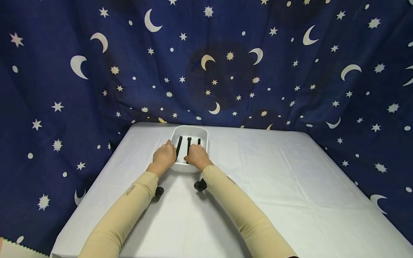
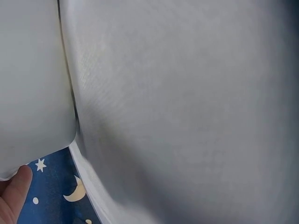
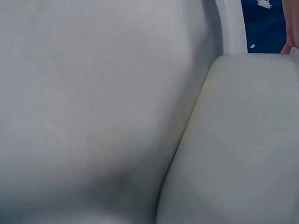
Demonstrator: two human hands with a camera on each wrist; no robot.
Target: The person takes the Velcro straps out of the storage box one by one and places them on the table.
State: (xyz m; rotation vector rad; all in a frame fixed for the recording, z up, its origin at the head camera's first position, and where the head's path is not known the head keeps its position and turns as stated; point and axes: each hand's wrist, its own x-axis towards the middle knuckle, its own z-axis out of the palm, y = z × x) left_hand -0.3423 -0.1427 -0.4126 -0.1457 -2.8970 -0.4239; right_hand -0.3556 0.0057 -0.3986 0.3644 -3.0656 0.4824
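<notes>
Pointing lengthwise toward the starry curtain (image 1: 222,36), white tray (image 1: 183,167), both hands (image 1: 165,154) (image 1: 196,156) curled, gripping opposite sides

White cloth (image 2: 196,84): spread across the middle and right, with a shadow (image 2: 126,163) toward the bottom.
White container (image 2: 35,79): filled the upper left, edged by a thin dark line.
Left hand (image 2: 14,198): showed at lower left, a fingertip touching the container.
Blue fabric (image 2: 52,186): showed at bottom left, bearing a star (image 2: 40,165) and crescent moon (image 2: 77,191).
</notes>
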